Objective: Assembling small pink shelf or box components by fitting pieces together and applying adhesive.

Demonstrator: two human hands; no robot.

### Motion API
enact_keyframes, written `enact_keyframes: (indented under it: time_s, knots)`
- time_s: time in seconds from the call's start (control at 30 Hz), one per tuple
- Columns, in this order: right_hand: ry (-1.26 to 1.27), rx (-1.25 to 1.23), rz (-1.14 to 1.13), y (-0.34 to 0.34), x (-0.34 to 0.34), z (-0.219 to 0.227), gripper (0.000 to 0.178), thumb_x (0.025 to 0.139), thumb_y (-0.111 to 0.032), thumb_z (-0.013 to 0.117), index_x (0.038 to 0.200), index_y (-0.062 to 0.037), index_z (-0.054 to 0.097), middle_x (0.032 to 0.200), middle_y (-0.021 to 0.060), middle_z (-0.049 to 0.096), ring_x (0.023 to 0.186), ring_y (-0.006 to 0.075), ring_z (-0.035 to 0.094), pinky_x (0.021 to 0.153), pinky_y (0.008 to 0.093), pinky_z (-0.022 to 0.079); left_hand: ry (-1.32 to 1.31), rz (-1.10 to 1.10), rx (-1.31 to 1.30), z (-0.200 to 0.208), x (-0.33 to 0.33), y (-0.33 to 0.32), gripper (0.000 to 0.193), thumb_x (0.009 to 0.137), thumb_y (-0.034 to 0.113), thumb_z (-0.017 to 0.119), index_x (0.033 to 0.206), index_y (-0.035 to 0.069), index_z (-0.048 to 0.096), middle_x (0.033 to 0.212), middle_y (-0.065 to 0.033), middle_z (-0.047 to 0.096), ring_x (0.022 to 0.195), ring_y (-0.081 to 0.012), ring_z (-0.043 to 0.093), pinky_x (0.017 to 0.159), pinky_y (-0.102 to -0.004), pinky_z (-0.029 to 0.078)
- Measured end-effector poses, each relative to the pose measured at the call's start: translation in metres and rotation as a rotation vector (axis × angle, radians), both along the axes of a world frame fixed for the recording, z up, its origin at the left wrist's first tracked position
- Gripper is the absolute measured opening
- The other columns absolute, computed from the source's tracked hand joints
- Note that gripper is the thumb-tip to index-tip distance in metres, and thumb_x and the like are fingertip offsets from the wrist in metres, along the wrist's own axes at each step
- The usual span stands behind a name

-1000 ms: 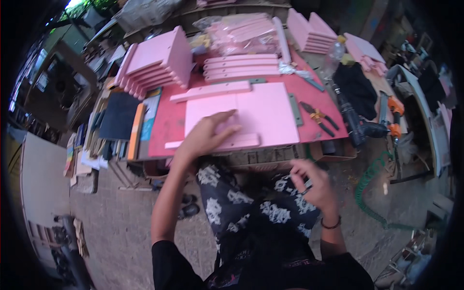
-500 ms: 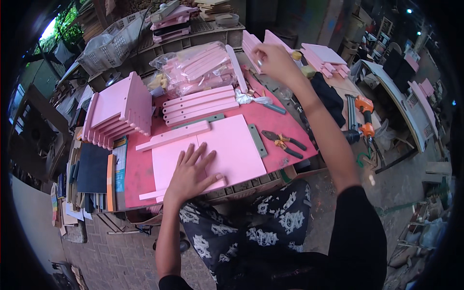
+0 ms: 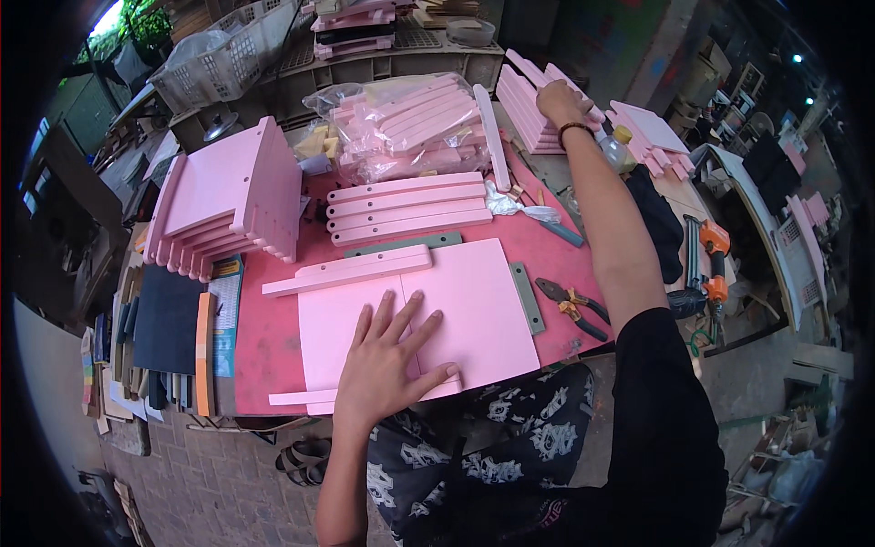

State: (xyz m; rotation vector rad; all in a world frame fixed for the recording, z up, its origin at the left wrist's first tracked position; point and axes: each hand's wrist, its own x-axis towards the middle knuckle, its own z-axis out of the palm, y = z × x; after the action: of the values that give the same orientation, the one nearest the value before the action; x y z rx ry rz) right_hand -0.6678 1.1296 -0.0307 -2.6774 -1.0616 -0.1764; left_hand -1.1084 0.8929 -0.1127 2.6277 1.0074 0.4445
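My left hand (image 3: pixel 387 365) lies flat, fingers spread, over two pink panels (image 3: pixel 469 305) placed edge to edge. A pink wooden rail (image 3: pixel 351 271) rests along their far edge. Another pink rail (image 3: pixel 305 398) runs along the near edge, partly under my left hand. My right hand (image 3: pixel 561 103) reaches to the far right, its fingers curled over a pink wooden strip on the stack of pink pieces (image 3: pixel 529 114); the fingertips are partly hidden. Green stop blocks (image 3: pixel 527 299) border the panels on the right and far sides.
Pliers (image 3: pixel 572 308) lie right of the panels. Holed pink strips (image 3: pixel 410 208) and a plastic bag of pink parts (image 3: pixel 406 128) sit beyond. Stacked pink shelves (image 3: pixel 228 196) stand left. An orange nail gun (image 3: pixel 715 251) and a capped bottle (image 3: pixel 618 146) are right.
My right hand has moved down onto the stacked pink pieces at the far right and closed there. The left hand stays flat on the panels. The whole view has shifted slightly.
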Motion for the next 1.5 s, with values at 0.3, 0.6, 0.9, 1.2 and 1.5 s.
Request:
enact_keyframes:
  time_s: [0.3, 0.6, 0.9, 1.2, 1.5]
  knots:
    - [-0.452, 0.306, 0.187, -0.038, -0.016, 0.081, 0.045, 0.093, -0.035, 0.059, 0.120, 0.0018, 0.061, 0.121, 0.0200, 0.065, 0.122, 0.0376, 0.054, 0.090, 0.0618, 0.041, -0.030, -0.029, 0.002, -0.003, 0.004, 0.005, 0.067, 0.087, 0.062, 0.059, 0.134, 0.014, 0.061, 0.150, -0.0121, 0.045, 0.143, -0.0378, 0.034, 0.118, -0.0524, 0.023]
    - [-0.540, 0.887, 0.820, -0.251, -0.165, 0.063, 0.037, 0.085, -0.021, 0.070, 0.113, -0.0022, 0.055, 0.101, 0.0159, 0.060, 0.095, 0.0369, 0.055, 0.081, 0.0473, 0.040, -0.663, 0.004, -0.324, 0.017, 0.007, -0.008, 0.049, 0.096, 0.030, 0.061, 0.136, 0.003, 0.054, 0.129, -0.0170, 0.063, 0.129, -0.0304, 0.053, 0.112, -0.0447, 0.034]
    - [-0.148, 0.837, 0.934, -0.368, -0.266, -0.021, 0.055, 0.081, -0.021, 0.073, 0.127, 0.0011, 0.052, 0.114, 0.0169, 0.056, 0.105, 0.0353, 0.051, 0.090, 0.0455, 0.038, -1.452, -0.212, -0.871, 0.082, 0.074, -0.078, 0.031, 0.106, 0.024, 0.041, 0.126, 0.001, 0.044, 0.124, -0.0238, 0.061, 0.116, -0.0327, 0.061, 0.096, -0.0401, 0.052]
    - [1.764, 1.025, 0.533, -0.439, -0.221, -0.070, 0.052, 0.105, -0.048, 0.037, 0.127, -0.0022, 0.045, 0.111, 0.0133, 0.056, 0.100, 0.0237, 0.063, 0.080, 0.0359, 0.054, -1.396, -0.407, -0.919, 0.050, 0.011, -0.093, 0.036, 0.104, 0.026, 0.047, 0.126, -0.001, 0.038, 0.097, -0.0188, 0.058, 0.096, -0.0362, 0.067, 0.093, -0.0504, 0.053]
    - [1.719, 0.833, 0.780, -0.431, -0.235, -0.066, 0.051, 0.105, -0.029, 0.045, 0.143, 0.0046, 0.039, 0.129, 0.0227, 0.058, 0.111, 0.0280, 0.064, 0.091, 0.0374, 0.055, -1.252, -0.356, -1.054, 0.020, -0.022, -0.123, 0.041, 0.104, 0.031, 0.046, 0.125, -0.002, 0.037, 0.086, -0.0165, 0.058, 0.072, -0.0261, 0.066, 0.072, -0.0376, 0.055]
